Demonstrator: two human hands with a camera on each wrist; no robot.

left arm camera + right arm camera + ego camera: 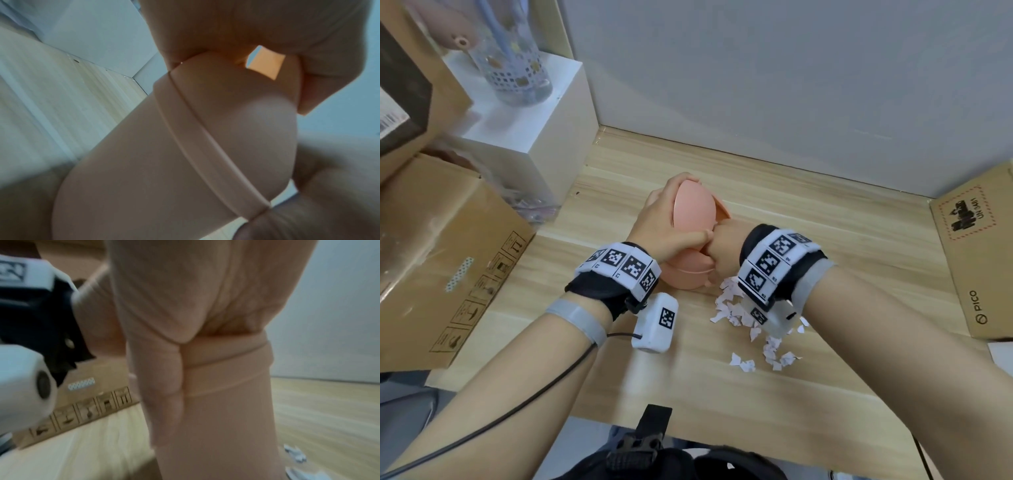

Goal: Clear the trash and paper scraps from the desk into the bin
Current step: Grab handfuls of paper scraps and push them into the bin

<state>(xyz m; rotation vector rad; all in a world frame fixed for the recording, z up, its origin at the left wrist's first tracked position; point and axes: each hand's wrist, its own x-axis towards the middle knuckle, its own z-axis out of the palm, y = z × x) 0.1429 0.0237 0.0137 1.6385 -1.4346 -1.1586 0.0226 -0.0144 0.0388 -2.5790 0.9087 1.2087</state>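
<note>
A small pink bin [688, 279] stands on the wooden desk [825, 240], its oval lid [693, 205] tipped up on edge. My left hand [661, 219] wraps over the lid from the left, thumb reaching right. My right hand [724, 250] is curled against the bin's near right side at the rim, and what lies inside its fingers is hidden. In the wrist views the bin [144, 162] [226, 402] fills the frame with the right hand [185, 288] pressed on it. White paper scraps [736, 308] [294, 454] lie in a heap under my right wrist.
A large cardboard box [448, 257] sits close at the left and a PICO carton [979, 257] at the right. A white block [524, 120] with a patterned bottle [513, 61] stands at the back left. The grey wall [791, 85] closes the desk behind.
</note>
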